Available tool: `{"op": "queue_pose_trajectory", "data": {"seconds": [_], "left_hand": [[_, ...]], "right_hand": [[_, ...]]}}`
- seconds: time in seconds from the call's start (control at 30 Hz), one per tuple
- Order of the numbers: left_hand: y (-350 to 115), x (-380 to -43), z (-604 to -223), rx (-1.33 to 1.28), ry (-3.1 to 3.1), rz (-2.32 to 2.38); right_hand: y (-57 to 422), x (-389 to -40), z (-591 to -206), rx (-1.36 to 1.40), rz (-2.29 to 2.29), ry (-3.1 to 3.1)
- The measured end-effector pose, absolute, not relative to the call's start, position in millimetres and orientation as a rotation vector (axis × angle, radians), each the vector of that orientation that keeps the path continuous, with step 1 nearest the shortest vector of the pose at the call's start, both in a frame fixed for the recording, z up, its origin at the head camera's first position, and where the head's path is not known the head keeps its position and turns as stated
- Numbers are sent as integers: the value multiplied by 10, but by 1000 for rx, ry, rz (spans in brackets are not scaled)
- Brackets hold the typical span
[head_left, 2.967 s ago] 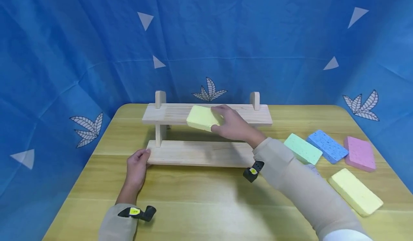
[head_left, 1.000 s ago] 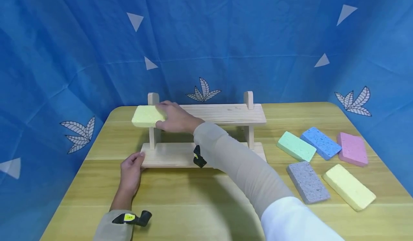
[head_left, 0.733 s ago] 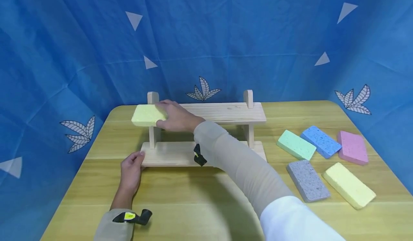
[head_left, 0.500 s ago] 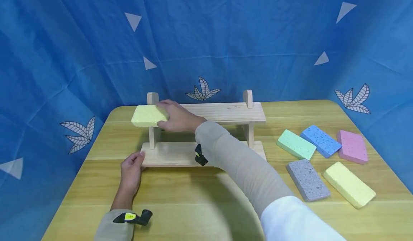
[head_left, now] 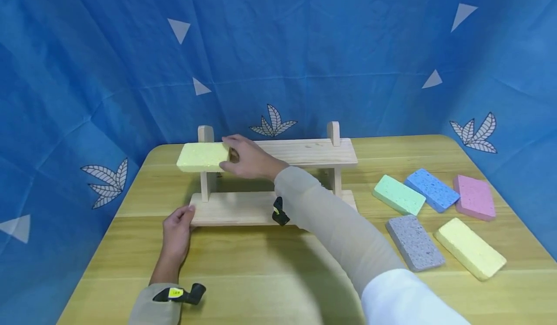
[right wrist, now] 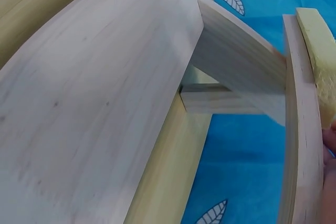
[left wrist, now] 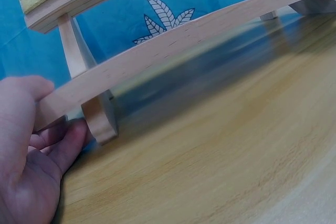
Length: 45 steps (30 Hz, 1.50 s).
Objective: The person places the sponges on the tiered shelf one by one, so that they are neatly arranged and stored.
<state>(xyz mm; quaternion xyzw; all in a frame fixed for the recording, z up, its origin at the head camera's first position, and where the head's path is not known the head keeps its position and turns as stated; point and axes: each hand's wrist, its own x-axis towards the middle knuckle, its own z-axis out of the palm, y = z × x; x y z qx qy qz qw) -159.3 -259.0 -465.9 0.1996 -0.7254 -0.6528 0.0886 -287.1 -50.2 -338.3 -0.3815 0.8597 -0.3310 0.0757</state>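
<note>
A pale yellow sponge [head_left: 202,157] lies flat on the left end of the upper board of a two-tier wooden shelf [head_left: 304,152]. My right hand [head_left: 252,158] is at the sponge's right end, thumb in front and fingers behind, with a gap showing between them and the fingertips right at its edge. In the right wrist view, fingers [right wrist: 329,140] show beside the sponge [right wrist: 321,51]. My left hand [head_left: 177,233] grips the left end of the lower board. Seen from the left wrist, the thumb lies over the board [left wrist: 157,43] and the fingers curl underneath.
To the right on the wooden table [head_left: 243,276] lie a green sponge [head_left: 399,194], a blue sponge [head_left: 432,190], a pink sponge [head_left: 474,197], a grey sponge [head_left: 415,243] and another yellow sponge [head_left: 471,249]. A blue patterned curtain [head_left: 339,49] hangs behind.
My right hand carried the yellow sponge leftward to the upper board's left end. Since half a second ago the hand has slid slightly right, its fingers loosening, while the sponge stays. The left hand keeps its grip.
</note>
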Motion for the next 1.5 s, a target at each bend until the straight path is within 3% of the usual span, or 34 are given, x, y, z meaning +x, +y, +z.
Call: {"op": "queue_pose_trajectory", "data": {"seconds": [1.5], "left_hand": [[-2588, -1602, -4664, 626, -2097, -1954]], "right_hand": [[403, -2636, -3408, -940, -1048, 2694]]}}
